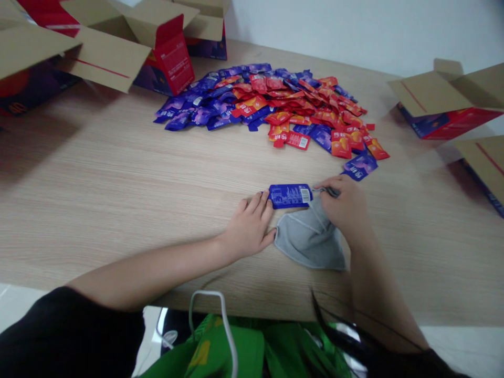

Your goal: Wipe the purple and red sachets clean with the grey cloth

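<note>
A blue sachet with white print and a barcode lies flat on the table. My left hand rests on the tabletop with its fingers stretched out, fingertips at the sachet's left end. Its thumb touches the edge of a grey cloth, which lies partly crumpled just below the sachet. My right hand is closed on the gathered upper corner of this cloth, at the sachet's right end. Just beyond that hand is another blue sachet.
A wide pile of blue and red sachets lies farther back. Open cardboard boxes stand at the left, among them one with a red flap, and at the right, such as a blue-and-red box. A white wall rises behind the table.
</note>
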{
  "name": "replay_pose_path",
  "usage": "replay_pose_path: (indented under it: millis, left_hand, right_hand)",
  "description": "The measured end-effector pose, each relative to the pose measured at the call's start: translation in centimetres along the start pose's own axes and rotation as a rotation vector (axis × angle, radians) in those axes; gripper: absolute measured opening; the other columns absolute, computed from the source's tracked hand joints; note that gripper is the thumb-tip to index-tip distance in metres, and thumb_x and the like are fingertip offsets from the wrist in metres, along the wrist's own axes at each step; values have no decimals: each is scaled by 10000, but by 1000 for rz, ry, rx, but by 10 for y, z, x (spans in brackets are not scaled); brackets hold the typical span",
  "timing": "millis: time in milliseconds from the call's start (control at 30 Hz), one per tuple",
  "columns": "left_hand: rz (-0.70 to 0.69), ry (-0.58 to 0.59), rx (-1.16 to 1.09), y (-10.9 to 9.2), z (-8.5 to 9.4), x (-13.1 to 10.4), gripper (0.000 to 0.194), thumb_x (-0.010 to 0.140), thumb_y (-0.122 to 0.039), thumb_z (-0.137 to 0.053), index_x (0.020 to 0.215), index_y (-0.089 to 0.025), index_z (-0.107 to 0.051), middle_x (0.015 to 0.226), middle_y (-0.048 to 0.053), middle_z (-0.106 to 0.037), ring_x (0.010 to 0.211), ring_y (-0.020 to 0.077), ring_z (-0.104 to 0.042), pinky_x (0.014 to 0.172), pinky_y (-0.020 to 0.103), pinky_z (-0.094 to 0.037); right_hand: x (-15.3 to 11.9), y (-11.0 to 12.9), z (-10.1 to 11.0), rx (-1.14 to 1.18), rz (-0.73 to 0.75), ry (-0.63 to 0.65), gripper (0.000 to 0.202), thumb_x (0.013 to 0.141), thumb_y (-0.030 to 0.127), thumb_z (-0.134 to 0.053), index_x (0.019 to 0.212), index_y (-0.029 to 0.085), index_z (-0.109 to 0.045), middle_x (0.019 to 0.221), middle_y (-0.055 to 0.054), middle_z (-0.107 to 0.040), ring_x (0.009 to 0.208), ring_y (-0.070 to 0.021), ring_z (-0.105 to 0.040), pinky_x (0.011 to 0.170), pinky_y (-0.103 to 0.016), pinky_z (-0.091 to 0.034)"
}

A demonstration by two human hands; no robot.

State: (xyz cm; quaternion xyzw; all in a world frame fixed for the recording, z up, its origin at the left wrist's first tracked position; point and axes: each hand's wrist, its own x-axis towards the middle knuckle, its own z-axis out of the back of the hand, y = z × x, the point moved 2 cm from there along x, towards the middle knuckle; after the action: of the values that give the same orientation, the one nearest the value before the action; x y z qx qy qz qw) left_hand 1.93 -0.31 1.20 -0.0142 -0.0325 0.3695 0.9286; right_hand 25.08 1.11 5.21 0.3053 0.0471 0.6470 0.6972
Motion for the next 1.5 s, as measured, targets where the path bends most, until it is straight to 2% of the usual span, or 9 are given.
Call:
replay_pose_path:
  millis: [133,333,433,733,967,1133,1367,1433,1500]
  left_hand:
    - [-5,-3,-6,0,1,0,666,943,-490,-423,1413,-18,-425,1548,269,-333,1401,380,-351,1034,479,-352]
    - [-20,1,3,0,2,0,594,929,-459,-453,1340,-33,-504,1537,268,-353,1403,387,-344,1035,479,-348]
    - [-12,-5,9,0,2,0,604,944,-477,-432,1367,-49,-486,1543,255,-352,1404,376,-347,1035,475,-349]
    - [-7,0,16,0,1,0,669,959,-514,-403,1416,-27,-431,1555,258,-329,1405,370,-345,1030,471,-354]
    - [-2,12,-1,0,0,0,677,961,-498,-399,1440,-21,-396,1561,261,-313,1407,370,-341,1050,479,-336]
    - [-2,7,-7,0,-2,1,687,957,-498,-400,1447,-17,-384,1551,259,-334,1400,373,-350,1047,485,-339]
    - [-21,-6,-17,1,-1,1,673,942,-490,-427,1405,-1,-433,1554,265,-323,1390,387,-364,1022,489,-364]
    - [-26,-12,-19,0,-1,0,674,935,-475,-440,1404,9,-432,1546,262,-341,1392,389,-364,1024,481,-364]
    - [-29,-18,-21,0,-1,0,671,933,-466,-444,1406,10,-432,1534,257,-369,1396,387,-362,1034,473,-359]
  right_hand:
    - [-9,29,-16,113,183,-21,277,798,104,-495,860,224,-736,1004,-87,-619,984,-240,-595,918,-437,-479]
    - [-30,52,-49,125,405,339,368,871,82,-442,1087,206,-714,1137,-104,-613,1082,-245,-529,981,-431,-449]
    - [-29,48,-51,110,375,371,345,861,90,-462,1043,205,-731,1098,-95,-630,1053,-243,-532,977,-437,-443]
    - [-12,15,-34,9,250,288,282,774,83,-538,864,183,-785,961,-88,-661,930,-220,-596,904,-391,-473]
    - [-1,-14,-21,-160,-47,347,258,752,110,-563,834,202,-790,913,-83,-693,879,-229,-644,851,-367,-492]
    - [4,-26,-11,-221,-104,282,180,727,129,-574,740,193,-741,859,-85,-687,838,-237,-646,788,-367,-500]
    - [-1,16,2,107,88,-238,217,881,252,-513,958,201,-710,1050,-95,-623,993,-223,-607,902,-405,-492]
    - [-9,32,-10,88,173,-220,294,925,300,-476,1115,199,-676,1221,-132,-553,1154,-255,-543,976,-454,-455]
    - [-19,45,-29,-15,262,-52,372,936,351,-474,1248,208,-618,1382,-155,-453,1294,-304,-434,1044,-524,-386]
